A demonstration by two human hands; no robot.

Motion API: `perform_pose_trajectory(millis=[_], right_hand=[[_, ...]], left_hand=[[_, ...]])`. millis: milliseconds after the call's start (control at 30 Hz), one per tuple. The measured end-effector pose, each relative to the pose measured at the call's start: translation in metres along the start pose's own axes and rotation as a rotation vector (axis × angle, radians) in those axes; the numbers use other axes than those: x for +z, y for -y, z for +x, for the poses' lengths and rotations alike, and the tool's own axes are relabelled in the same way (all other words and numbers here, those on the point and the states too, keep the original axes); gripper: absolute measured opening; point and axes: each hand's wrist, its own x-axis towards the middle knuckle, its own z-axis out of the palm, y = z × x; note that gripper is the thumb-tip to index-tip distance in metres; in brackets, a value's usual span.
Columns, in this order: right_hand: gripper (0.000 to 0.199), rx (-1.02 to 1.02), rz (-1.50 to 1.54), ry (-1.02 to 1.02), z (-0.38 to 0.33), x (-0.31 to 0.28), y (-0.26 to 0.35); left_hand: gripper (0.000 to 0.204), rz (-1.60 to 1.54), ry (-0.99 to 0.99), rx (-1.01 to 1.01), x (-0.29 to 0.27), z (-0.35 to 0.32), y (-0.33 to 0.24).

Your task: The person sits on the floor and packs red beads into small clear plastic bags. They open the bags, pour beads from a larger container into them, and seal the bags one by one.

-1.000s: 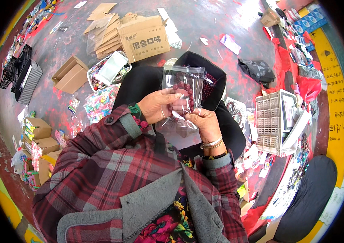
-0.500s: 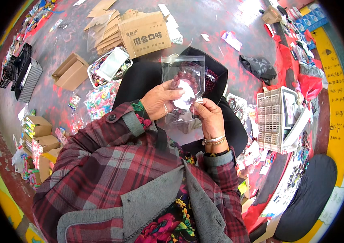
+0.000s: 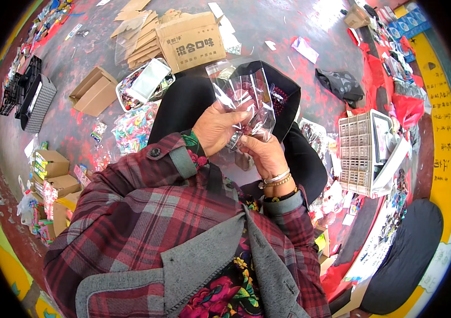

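Observation:
A clear plastic bag [image 3: 260, 103] with dark red beads inside hangs over my lap, held from both sides. My left hand [image 3: 216, 128] is closed on its left edge, the thumb lying across the front. At the bag's lower end my right hand [image 3: 263, 153] pinches the plastic, its thumb near the bottom. Glare on the film hides part of the beads, which look like a bracelet. Just behind the bag, on my lap, sits a black open container [image 3: 289, 79] with more dark red beads in it.
Ahead stand a printed cardboard carton [image 3: 191, 45] and an open brown box [image 3: 94, 91]. A white basket of small goods [image 3: 146, 82] is left of my knees, with colourful packets [image 3: 134, 127] beside it. To the right are a beige plastic crate [image 3: 355, 153] and a black bag [image 3: 339, 87].
The bag has tilted and creased, its top leaning left. My right hand has moved down and left along its lower end, and my left hand has shifted slightly right.

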Motion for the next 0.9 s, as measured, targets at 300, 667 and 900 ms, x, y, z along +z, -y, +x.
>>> perform_pose_trajectory(millis=[300,667,900], right_hand=[[0.014,-0.093,-0.064,-0.082,-0.004,0.004,-0.001],[0.009,-0.246,0.200,-0.332,0.002,-0.007,-0.012],[0.008,-0.258,0.303,-0.241,0.001,-0.008,-0.019]], left_hand=[[0.040,0.005,0.032,-0.038,0.002,-0.003,-0.008],[0.041,-0.050,0.104,-0.069,-0.008,-0.001,-0.010],[0.052,-0.153,0.111,-0.065,-0.010,0.000,-0.015]])
